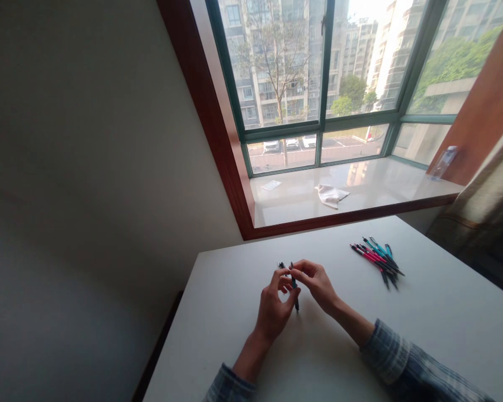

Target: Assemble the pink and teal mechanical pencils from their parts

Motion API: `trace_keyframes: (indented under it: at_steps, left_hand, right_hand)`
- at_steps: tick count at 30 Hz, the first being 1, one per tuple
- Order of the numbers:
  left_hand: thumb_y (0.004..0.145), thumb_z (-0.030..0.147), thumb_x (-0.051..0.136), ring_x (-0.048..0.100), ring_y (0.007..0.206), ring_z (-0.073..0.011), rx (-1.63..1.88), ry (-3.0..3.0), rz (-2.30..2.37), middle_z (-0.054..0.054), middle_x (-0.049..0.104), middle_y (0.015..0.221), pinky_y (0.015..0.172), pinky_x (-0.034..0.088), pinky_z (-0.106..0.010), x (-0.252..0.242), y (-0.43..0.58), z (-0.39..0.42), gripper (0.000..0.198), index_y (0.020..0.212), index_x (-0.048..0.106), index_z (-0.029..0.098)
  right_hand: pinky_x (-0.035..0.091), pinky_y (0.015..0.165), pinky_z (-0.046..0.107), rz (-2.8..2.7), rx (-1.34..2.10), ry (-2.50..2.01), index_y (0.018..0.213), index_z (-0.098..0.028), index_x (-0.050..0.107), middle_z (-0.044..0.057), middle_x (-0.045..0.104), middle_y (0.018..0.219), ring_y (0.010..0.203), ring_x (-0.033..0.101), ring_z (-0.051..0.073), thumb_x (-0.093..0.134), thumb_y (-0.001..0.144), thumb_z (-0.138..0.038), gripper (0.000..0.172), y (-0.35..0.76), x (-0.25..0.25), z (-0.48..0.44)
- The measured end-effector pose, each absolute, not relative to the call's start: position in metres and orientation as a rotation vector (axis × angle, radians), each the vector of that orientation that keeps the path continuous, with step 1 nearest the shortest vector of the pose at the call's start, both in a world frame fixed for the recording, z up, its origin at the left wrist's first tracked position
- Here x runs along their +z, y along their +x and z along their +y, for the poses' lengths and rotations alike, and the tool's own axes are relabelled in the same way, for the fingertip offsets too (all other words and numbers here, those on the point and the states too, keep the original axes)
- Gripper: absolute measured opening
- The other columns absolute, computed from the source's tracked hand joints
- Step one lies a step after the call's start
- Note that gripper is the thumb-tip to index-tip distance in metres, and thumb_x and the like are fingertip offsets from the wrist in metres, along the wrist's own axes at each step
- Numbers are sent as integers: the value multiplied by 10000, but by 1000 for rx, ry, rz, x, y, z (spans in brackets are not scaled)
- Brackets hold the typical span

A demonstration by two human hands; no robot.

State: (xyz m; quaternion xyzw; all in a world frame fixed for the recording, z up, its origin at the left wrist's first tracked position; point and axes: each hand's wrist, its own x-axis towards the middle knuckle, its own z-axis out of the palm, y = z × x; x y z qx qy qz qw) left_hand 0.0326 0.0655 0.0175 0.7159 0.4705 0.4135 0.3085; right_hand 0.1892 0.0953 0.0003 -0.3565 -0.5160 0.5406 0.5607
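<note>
My hands meet above a white table (235, 340), close together near its middle. A slim dark pen (294, 293) with a teal barrel stands tilted between them. My left hand (274, 304) grips it with curled fingers, and the fingertips of my right hand (314, 282) pinch it near the upper part. My fingers hide part of the pen. To the right of my hands lies a loose pile of pink and teal pens (377, 261), out of reach of neither hand but not touched. Plaid sleeves cover both forearms.
Beyond the table's far edge is a pale windowsill (360, 190) holding a crumpled white cloth (331, 195), a small white paper (271, 185) and a clear plastic bottle (443, 163). A patterned curtain (482, 201) hangs at the right, and a wall stands at the left.
</note>
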Motion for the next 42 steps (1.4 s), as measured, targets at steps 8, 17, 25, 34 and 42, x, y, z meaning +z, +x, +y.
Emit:
trace_keyframes:
  at_steps: [8, 17, 25, 34, 42]
  left_hand:
    - [1012, 307, 462, 670, 937, -219, 1179, 1963, 1359, -56, 728, 1056, 824, 517, -334, 17, 35, 68, 268, 1174, 666, 247]
    - [1020, 400, 475, 694, 900, -233, 988, 2101, 1430, -57, 747, 1005, 794, 493, -308, 12, 28, 72, 296, 1130, 707, 250]
    - [1036, 474, 399, 551, 583, -160, 1003, 1924, 1459, 12, 595, 657, 603, 390, -254, 13, 28, 75, 415, 1001, 718, 210]
    - [1022, 493, 415, 461, 539, -131, 1032, 1796, 1403, 36, 499, 604, 559, 345, -233, 11, 31, 73, 425, 993, 708, 187]
    - [1024, 515, 414, 459, 514, -121, 1060, 1704, 1343, 43, 502, 561, 556, 356, -233, 14, 32, 70, 441, 910, 687, 188]
  right_hand:
    - [334, 553, 247, -1296, 923, -1017, 673, -202, 489, -48, 441, 612, 584, 407, 119, 618, 923, -541, 440, 197, -3, 97]
    - [299, 554, 253, -1486, 752, -1133, 622, -207, 416, -56, 378, 581, 554, 348, 110, 509, 994, -494, 479, 200, -9, 101]
    - [505, 717, 297, -1586, 738, -992, 1007, -216, 721, 56, 719, 953, 826, 643, 187, 566, 995, -390, 234, 206, 5, 99]
    - [549, 750, 314, -1453, 957, -967, 944, -215, 792, 78, 751, 965, 900, 693, 216, 683, 925, -432, 243, 206, 0, 104]
    - [571, 841, 365, -1299, 1181, -833, 954, -213, 805, 72, 770, 974, 937, 707, 237, 756, 861, -427, 239, 203, -4, 106]
